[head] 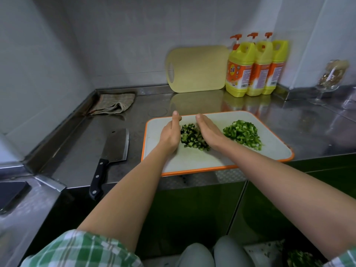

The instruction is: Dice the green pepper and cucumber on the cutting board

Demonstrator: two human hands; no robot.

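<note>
A white cutting board with an orange rim (273, 153) lies on the steel counter. On it sits a pile of dark diced cucumber (193, 137), and to its right a pile of brighter diced green pepper (243, 134). My left hand (170, 134) stands on edge against the left side of the cucumber pile, fingers straight. My right hand (209, 132) does the same on the pile's right side. Both hands hold nothing. A cleaver (113, 151) with a black handle lies on the counter left of the board, apart from both hands.
A folded cloth (113, 105) lies at the back left. A yellow cutting board (196, 69) leans on the wall beside three yellow detergent bottles (256, 68). A glass goblet (327, 81) stands at the far right. A sink edge (11, 193) shows at the left.
</note>
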